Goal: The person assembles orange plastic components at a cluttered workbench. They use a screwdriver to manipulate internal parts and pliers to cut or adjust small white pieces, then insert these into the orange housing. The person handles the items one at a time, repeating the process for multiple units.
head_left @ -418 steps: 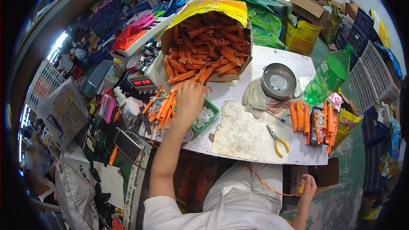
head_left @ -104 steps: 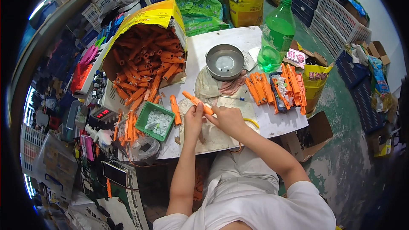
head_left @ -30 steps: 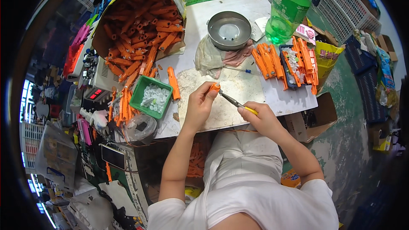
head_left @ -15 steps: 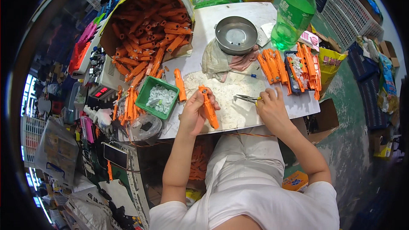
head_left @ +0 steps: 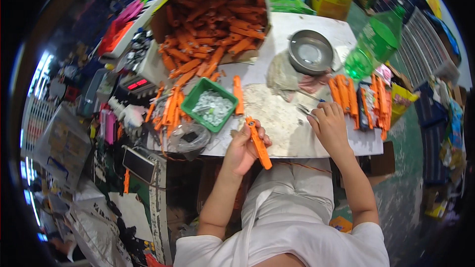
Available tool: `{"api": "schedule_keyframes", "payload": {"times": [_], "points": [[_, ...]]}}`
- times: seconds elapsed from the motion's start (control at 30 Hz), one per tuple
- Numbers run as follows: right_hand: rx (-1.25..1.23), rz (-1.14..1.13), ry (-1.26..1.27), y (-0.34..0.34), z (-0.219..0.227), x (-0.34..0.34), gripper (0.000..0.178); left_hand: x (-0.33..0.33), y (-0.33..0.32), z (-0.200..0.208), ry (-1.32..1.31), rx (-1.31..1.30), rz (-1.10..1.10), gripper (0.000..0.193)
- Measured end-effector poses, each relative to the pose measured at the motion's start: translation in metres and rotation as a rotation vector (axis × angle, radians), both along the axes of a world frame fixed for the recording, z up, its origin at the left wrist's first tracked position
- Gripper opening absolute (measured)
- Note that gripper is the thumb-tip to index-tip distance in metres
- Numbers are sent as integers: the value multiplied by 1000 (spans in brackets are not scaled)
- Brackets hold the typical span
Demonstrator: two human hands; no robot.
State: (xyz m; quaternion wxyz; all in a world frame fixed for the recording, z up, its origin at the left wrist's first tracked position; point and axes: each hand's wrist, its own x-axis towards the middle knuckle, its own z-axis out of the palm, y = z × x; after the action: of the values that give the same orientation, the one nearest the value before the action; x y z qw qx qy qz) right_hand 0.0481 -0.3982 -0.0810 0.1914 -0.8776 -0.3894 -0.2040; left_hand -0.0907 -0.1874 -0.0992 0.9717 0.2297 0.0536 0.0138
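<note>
Orange tool (head_left: 259,143) gripped in the left hand (head_left: 242,149).
Right hand (head_left: 330,127), fingers curled, rests on pliers (head_left: 306,111) well to its right.

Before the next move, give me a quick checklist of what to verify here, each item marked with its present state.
1. Left hand grips the orange piece: ok.
2. Right hand on the pliers: touching them, firm grip cannot tell.
3. Green tray upright, small parts inside: ok.
4. Worn mat between the hands bare: ok.
5. Green bottle standing apart from the hands: ok.
</note>
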Motion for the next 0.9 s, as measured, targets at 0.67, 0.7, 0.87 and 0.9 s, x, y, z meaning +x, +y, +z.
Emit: {"api": "schedule_keyframes", "payload": {"times": [0.67, 0.7, 0.87, 0.9], "points": [[-257, 966, -160, 252, 29, -70, 12, -87, -6, -10, 200, -68, 546, 29], [-275, 947, -201, 255, 27, -75, 11, -88, -6, -11, 202, -76, 553, 29], [-261, 905, -248, 267, 16, -83, 10, -93, -3, -9, 204, -61, 576, 30], [-250, 898, -234, 268, 14, -82, 11, -95, -2, -8, 209, -44, 575, 30]]}}
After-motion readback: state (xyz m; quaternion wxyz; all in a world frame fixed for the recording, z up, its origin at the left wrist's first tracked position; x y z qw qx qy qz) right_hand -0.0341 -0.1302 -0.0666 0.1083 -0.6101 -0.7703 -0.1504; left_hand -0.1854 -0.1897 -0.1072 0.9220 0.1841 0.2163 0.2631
